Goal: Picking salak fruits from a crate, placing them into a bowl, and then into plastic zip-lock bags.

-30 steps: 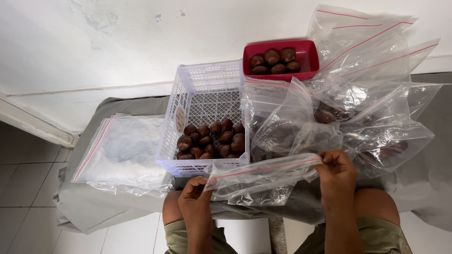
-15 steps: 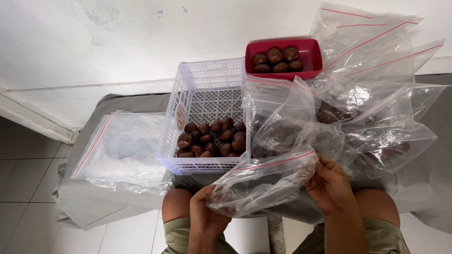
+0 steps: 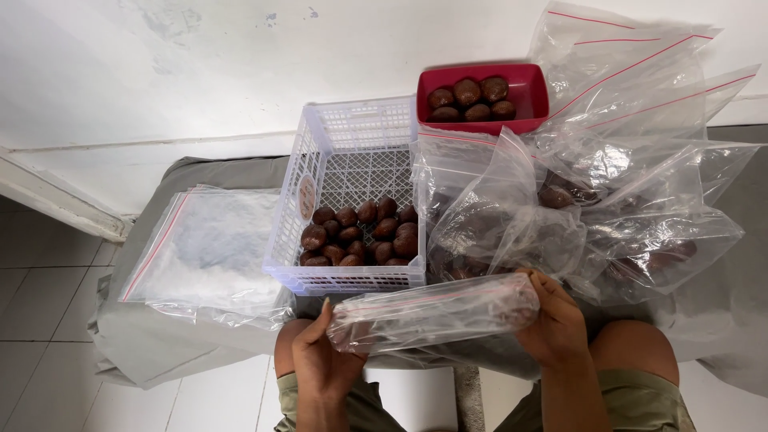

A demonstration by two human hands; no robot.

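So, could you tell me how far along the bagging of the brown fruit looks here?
Done: several clear filled bags lie piled at the right. In hand: the left hand and right hand hold a zip bag sideways between them. Left: fruit in the white basket, more in the red tray, and flat empty bags.

clear plastic zip bag (image 3: 436,312) with thin red seal line, crumpled, stretched sideways and slightly tilted up to the right. held at both ends, just in front of white basket's near edge, above the knees. contents could not be told.
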